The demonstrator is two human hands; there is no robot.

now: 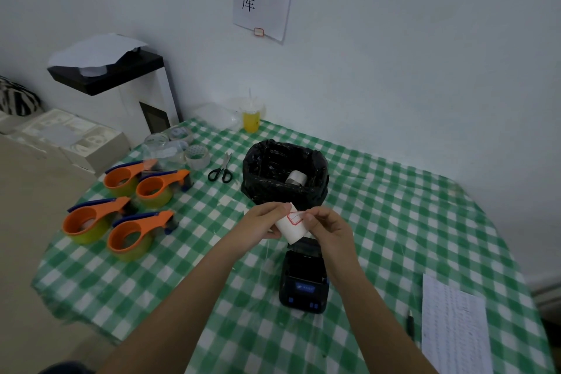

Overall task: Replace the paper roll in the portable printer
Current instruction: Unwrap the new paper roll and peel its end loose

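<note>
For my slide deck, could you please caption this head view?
Both hands, left and right, pick at a red-edged sticker on a new paper roll above the open printer.

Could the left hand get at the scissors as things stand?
Probably not right away: the left hand is shut on the paper roll, sharing it with the right hand. The path to the scissors looks free, though.

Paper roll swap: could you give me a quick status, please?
Both hands on new paper roll, picking its sticker. Printer lid open. Nothing blocking.
</note>
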